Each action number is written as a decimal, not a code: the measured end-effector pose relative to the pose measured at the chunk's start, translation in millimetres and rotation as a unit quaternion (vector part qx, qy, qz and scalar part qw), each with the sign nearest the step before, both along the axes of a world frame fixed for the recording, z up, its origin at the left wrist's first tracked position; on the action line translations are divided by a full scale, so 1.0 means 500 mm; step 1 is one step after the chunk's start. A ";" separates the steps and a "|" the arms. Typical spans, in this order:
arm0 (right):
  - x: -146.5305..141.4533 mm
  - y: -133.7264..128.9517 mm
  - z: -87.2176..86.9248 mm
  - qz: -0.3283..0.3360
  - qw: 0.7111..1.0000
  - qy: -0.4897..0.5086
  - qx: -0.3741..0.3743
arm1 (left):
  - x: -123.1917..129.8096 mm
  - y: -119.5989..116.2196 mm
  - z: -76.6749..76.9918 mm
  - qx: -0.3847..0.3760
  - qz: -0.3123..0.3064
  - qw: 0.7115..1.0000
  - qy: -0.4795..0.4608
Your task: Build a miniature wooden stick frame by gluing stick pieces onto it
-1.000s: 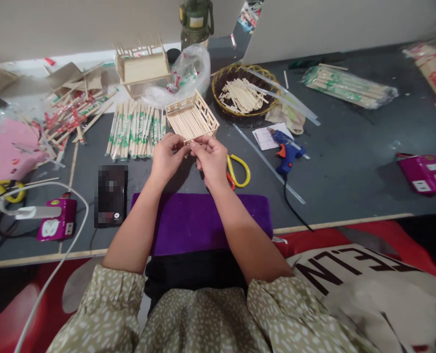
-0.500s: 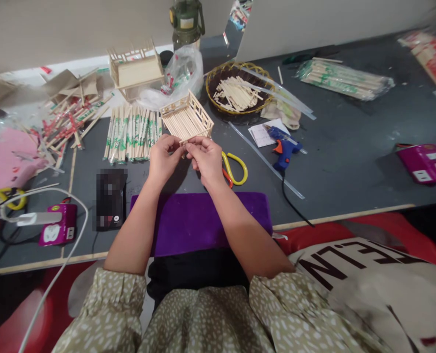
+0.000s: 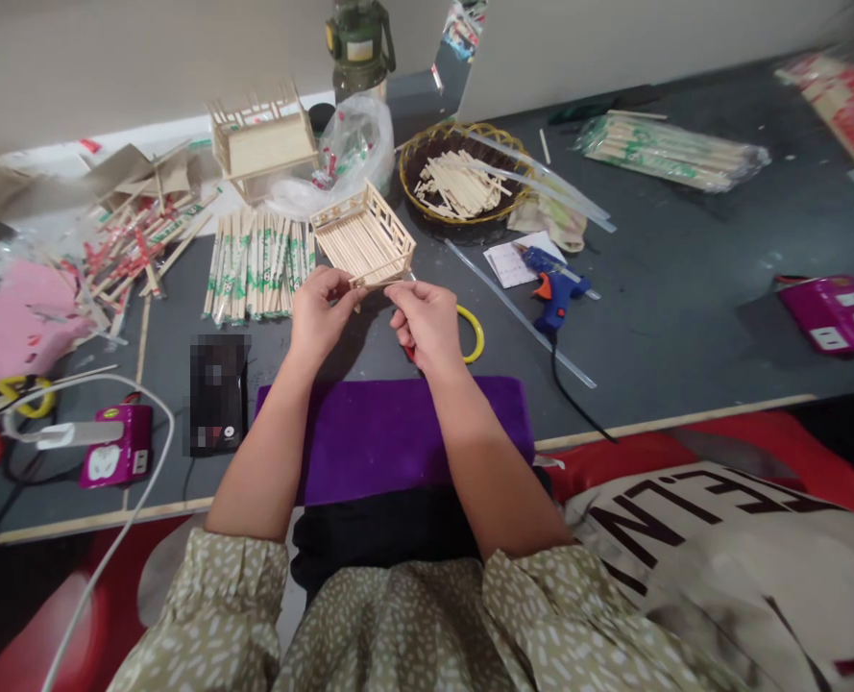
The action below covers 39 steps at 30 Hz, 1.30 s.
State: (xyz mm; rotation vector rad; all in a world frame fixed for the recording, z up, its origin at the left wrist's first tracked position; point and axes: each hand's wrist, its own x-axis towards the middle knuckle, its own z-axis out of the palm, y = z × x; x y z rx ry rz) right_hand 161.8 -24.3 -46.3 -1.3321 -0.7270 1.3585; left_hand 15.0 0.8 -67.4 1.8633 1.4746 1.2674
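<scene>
A small tray-like model built of wooden sticks (image 3: pixel 363 240), with a slatted floor and low railings, is in front of me. My left hand (image 3: pixel 318 312) is closed, thumb and fingers pinching its near left corner. My right hand (image 3: pixel 430 327) is pinched close to the model's near edge; what lies between its fingertips is too small to make out. Partly hidden behind my right hand are scissors, with a yellow handle loop (image 3: pixel 478 334) and some red showing. Wrapped chopsticks (image 3: pixel 254 264) lie in a row left of the model.
Cut sticks fill a wicker basket (image 3: pixel 416 197). A blue glue gun (image 3: pixel 557 298) and clear glue sticks (image 3: pixel 480 279) lie right. Behind stands a larger stick model (image 3: pixel 268 144). A phone (image 3: pixel 217 394), purple cloth (image 3: pixel 398 432) and power strip (image 3: pixel 120 447) are near the front edge.
My right hand has shifted right, away from my left hand along the model's near edge, and now covers more of the scissors. My left hand keeps its hold on the corner.
</scene>
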 end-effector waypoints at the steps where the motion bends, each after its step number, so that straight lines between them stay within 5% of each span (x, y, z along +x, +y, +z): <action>1: 0.003 0.000 0.000 0.011 1.000 0.013 -0.016 | 0.000 0.000 0.000 0.000 0.000 1.000 -0.001; 10: 0.002 0.011 -0.005 0.011 0.991 0.105 -0.077 | -0.002 0.002 -0.003 0.008 -0.004 1.000 -0.011; 39: -0.011 0.029 -0.006 0.005 0.998 0.062 -0.008 | -0.004 0.003 -0.003 -0.001 -0.001 1.000 -0.001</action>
